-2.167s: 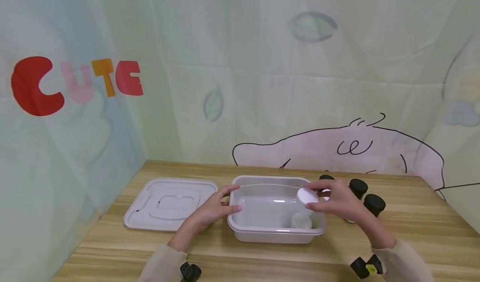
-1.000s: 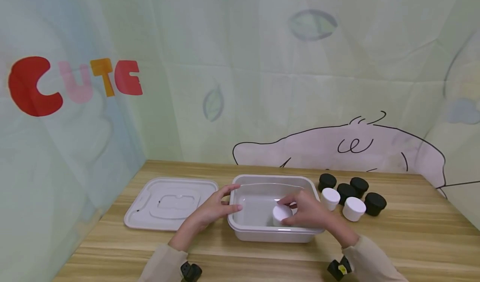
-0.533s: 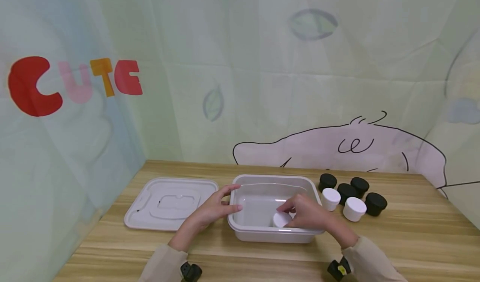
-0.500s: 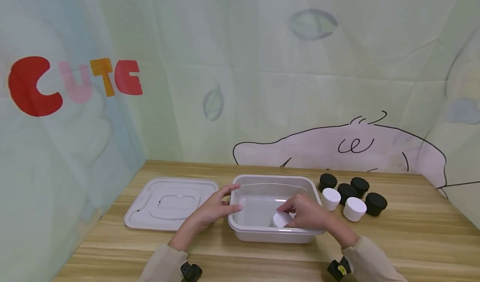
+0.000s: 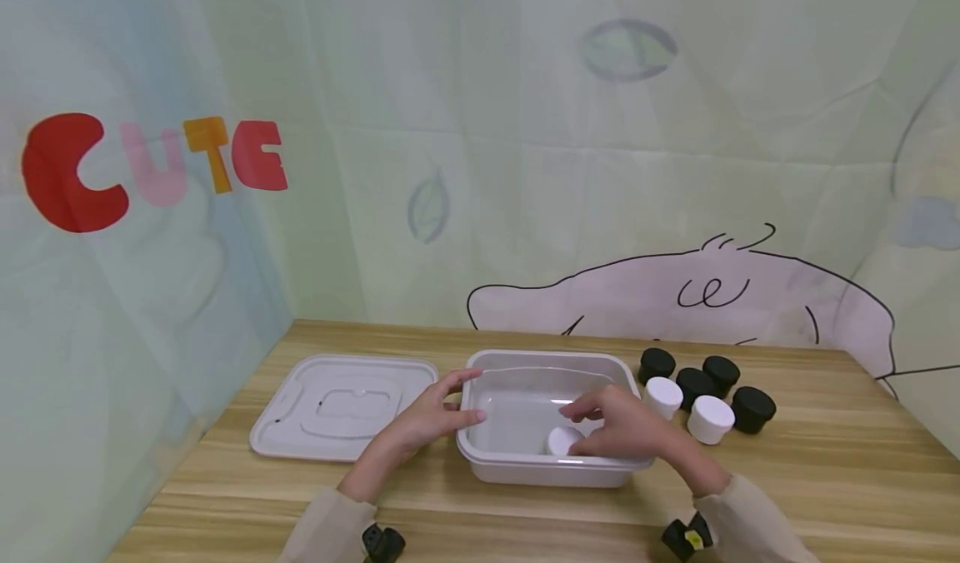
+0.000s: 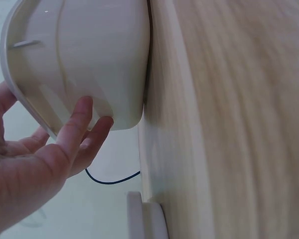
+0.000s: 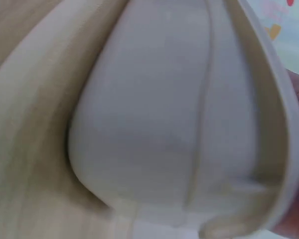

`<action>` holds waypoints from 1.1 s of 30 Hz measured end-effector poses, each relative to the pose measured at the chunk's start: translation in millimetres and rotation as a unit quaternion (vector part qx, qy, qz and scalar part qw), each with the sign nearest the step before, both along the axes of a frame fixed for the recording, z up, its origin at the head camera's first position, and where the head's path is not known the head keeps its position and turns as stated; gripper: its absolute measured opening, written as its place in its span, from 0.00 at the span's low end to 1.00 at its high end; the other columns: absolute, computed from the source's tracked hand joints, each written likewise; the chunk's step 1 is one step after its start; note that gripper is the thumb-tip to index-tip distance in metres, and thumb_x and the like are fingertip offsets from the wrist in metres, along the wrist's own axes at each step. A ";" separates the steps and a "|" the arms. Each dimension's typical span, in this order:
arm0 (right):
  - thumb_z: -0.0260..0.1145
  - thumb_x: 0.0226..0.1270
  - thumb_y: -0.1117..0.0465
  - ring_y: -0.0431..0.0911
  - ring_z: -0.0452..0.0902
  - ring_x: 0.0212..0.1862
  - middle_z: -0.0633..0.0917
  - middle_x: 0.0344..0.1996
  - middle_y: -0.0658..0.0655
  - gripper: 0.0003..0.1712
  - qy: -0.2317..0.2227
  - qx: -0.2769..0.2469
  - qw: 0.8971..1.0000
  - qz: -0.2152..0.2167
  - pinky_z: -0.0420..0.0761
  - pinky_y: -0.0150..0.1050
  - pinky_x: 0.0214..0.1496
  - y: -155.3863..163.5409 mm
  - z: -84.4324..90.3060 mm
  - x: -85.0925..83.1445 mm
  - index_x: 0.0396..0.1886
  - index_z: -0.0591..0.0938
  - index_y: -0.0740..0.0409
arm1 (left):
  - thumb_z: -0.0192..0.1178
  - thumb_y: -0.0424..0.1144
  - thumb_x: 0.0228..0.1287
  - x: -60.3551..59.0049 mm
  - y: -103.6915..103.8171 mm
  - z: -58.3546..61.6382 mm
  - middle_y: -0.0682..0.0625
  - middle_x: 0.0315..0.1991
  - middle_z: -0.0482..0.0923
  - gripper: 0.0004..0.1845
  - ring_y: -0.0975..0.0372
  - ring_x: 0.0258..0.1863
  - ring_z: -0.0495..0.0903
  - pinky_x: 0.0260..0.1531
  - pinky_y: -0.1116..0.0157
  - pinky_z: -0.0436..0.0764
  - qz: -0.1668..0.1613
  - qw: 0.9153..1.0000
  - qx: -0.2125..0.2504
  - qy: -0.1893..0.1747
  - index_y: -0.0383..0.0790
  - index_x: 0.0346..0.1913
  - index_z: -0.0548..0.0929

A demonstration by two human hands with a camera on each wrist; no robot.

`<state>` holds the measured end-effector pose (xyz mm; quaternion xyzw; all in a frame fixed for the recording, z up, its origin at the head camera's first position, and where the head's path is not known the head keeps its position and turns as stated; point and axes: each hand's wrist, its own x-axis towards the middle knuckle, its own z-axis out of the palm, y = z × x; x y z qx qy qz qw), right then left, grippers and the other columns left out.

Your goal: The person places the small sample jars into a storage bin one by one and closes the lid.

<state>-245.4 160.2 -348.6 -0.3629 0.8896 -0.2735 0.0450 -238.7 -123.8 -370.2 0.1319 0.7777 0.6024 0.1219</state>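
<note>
Wood-grain table [image 5: 825, 471], translucent rect. bin [image 5: 480, 450]; round white jar [image 5: 562, 441]

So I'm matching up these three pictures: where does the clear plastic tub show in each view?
Head: the tub sits at centre on the table, between both hands.
Left wrist: the tub fills the upper left, the left hand touching its wall.
Right wrist: the tub fills most of the frame.
Shared landmark: the wooden table.

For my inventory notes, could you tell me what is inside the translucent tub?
Inside the tub, one white jar shows under the right hand; the hand hides whatever lies beneath it.
</note>
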 end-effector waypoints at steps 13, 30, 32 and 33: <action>0.73 0.49 0.58 0.54 0.78 0.47 0.82 0.44 0.63 0.26 0.025 -0.105 0.988 -0.108 0.78 0.44 0.47 51.6 16.6 5.4 0.47 0.80 0.67 | 0.63 0.34 0.56 1.5 0.2 0.8 0.34 0.65 0.55 0.33 0.38 0.56 0.67 0.45 0.55 0.77 0.002 1.000 -0.005 0.005 0.35 0.65 0.62; 0.73 0.48 0.57 0.48 0.79 0.37 0.82 0.40 0.64 0.28 0.099 -0.085 0.954 -0.271 0.79 0.33 0.35 123.7 -4.8 12.7 0.49 0.79 0.68 | 0.62 0.34 0.56 -0.5 0.2 -1.3 0.33 0.65 0.54 0.34 0.39 0.56 0.68 0.44 0.56 0.78 -0.007 1.000 0.008 0.000 0.34 0.65 0.61; 0.72 0.49 0.57 0.46 0.78 0.36 0.82 0.40 0.65 0.28 0.103 -0.076 0.951 -0.280 0.78 0.32 0.33 129.6 -7.6 12.2 0.48 0.79 0.69 | 0.63 0.34 0.56 -1.0 0.0 -1.6 0.33 0.65 0.54 0.34 0.39 0.56 0.68 0.44 0.57 0.78 -0.009 1.000 0.010 0.000 0.33 0.65 0.60; 0.72 0.49 0.56 0.46 0.77 0.35 0.82 0.39 0.66 0.28 0.103 -0.070 0.950 -0.286 0.77 0.32 0.32 131.8 -8.5 12.2 0.48 0.79 0.70 | 0.63 0.34 0.56 -1.1 0.0 -1.7 0.33 0.65 0.54 0.34 0.39 0.55 0.68 0.44 0.57 0.78 -0.009 1.000 0.012 0.000 0.33 0.65 0.60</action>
